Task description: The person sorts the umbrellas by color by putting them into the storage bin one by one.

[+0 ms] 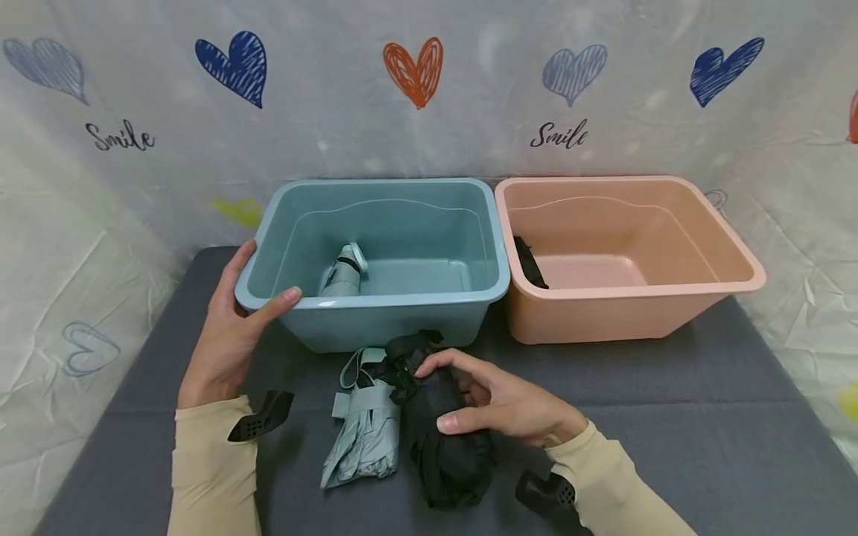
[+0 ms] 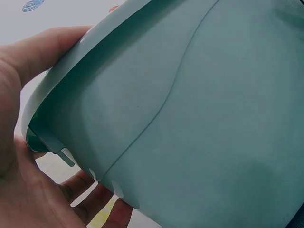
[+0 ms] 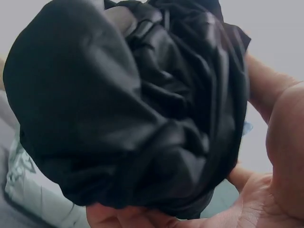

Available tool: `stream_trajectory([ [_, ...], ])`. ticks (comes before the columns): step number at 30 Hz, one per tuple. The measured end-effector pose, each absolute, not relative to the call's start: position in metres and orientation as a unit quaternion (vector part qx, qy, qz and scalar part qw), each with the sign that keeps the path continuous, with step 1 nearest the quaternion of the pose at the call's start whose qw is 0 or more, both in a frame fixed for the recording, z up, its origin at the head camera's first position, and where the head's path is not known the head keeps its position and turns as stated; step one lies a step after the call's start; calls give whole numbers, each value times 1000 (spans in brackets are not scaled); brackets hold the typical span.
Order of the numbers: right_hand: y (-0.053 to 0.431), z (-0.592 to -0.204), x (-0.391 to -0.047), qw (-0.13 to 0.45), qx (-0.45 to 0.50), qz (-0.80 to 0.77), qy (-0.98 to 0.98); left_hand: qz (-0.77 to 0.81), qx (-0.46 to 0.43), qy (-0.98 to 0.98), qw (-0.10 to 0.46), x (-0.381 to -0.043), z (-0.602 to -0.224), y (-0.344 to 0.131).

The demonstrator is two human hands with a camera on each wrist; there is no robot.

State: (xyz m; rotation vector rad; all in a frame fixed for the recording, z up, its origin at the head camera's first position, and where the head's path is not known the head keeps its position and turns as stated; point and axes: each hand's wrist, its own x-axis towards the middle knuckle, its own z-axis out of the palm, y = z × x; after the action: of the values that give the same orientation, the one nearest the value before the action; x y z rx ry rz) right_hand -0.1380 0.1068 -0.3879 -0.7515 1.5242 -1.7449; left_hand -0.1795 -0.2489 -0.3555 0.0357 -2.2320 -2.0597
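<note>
Left hand (image 1: 231, 324) grips blue bin (image 1: 389, 324), umbrella (image 1: 344, 278) inside; prob left out front: grey umbrella (image 1: 369, 435), black umbrella (image 1: 456, 469) right hand (image 1: 506, 398) grips.

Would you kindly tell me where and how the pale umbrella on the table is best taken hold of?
Probably round the middle of the pale umbrella, from above and its left: it lies flat, its folded body looks narrow enough to span, and the black umbrella crowds its right side.
</note>
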Motion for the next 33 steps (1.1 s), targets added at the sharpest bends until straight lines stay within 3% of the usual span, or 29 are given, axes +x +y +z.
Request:
stream_trajectory([
  [6, 107, -375, -128, 367, -322, -696, 527, -676, 11, -735, 53, -178, -356, -251],
  [13, 117, -354, -121, 345, -329, -683, 553, -676, 10, -735, 53, -178, -359, -252],
  [25, 160, -297, -131, 264, -316, -665, 624, -673, 7, -738, 53, -179, -357, -250],
  [33, 194, -259, -168, 183, -288, -598, 725, -675, 4, -735, 55, -180, -356, -250],
])
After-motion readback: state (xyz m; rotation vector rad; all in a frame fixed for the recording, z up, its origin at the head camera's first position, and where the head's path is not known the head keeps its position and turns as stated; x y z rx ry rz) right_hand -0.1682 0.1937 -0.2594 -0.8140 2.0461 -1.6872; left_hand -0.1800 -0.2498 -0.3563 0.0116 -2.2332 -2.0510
